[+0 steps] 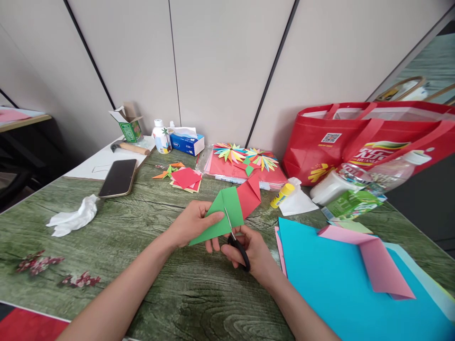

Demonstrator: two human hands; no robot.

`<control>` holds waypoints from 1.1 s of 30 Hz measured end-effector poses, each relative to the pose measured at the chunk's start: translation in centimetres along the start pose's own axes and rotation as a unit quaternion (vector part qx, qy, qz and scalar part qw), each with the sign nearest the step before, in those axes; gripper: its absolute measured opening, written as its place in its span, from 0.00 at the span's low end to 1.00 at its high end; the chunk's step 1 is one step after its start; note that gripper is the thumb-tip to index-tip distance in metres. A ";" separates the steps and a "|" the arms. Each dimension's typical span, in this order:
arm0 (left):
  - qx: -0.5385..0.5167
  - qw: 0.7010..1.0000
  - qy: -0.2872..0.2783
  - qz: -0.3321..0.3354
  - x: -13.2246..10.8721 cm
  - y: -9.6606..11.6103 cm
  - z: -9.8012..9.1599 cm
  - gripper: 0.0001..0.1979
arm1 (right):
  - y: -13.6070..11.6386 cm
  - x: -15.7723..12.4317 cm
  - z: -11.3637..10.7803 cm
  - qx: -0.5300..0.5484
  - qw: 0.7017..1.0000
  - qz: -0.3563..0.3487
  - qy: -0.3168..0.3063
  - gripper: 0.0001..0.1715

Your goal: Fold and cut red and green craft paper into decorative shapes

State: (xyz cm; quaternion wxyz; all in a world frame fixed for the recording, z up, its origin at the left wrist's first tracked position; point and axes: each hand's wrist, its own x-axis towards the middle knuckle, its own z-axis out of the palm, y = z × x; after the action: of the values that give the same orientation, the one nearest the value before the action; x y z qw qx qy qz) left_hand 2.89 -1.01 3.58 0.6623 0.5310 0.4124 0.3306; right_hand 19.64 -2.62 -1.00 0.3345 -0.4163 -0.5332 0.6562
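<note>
My left hand [194, 221] pinches a folded piece of green paper [222, 206] between thumb and fingers, above the middle of the table. In my right hand [253, 253] is a pair of scissors [240, 251] with black handles, its fingers through the loops. One scissor blade lies across the face of the green paper, pointing up and away from me; the other blade is hidden behind the sheet. A red paper piece [249, 196] with a folded corner shows just beyond the green one. Whether the two pieces are joined I cannot tell.
Right: stacked blue paper [313, 270] with a folded pink strip [384, 265], a yellow glue stick [282, 195] and a red bag [320, 142]. Behind: folded paper stars [263, 159] and red paper squares [186, 177]. Left: a phone [118, 177], crumpled tissue [74, 215], hammer [130, 148] and tissue pack [186, 143].
</note>
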 end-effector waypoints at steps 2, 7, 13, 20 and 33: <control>-0.001 1.000 -0.002 0.000 0.0 0.0 0.0 0.15 | 0.0 0.0 0.0 0.002 1.000 -0.003 0.000 0.23; 0.006 0.999 0.036 -0.005 0.0 0.1 -0.1 0.17 | 0.0 0.0 -0.1 0.001 1.000 -0.002 0.007 0.23; 0.097 0.981 0.157 0.058 0.2 0.3 -0.3 0.19 | -0.2 -0.1 -0.1 0.002 1.000 0.018 0.017 0.25; 0.057 0.996 0.072 0.006 0.1 0.2 -0.1 0.15 | -1.2 -0.2 0.1 0.075 0.995 -0.033 -0.049 0.28; 0.025 0.997 0.070 -0.014 0.1 -0.3 -0.1 0.15 | -0.7 0.1 0.2 0.081 0.995 -0.050 -0.039 0.24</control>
State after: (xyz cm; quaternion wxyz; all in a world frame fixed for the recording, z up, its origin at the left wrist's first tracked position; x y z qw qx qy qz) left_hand 2.85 -0.94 3.25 0.6230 0.5171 0.4729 0.3476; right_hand 19.41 -2.45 -0.32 0.3782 -0.3344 -0.5108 0.6958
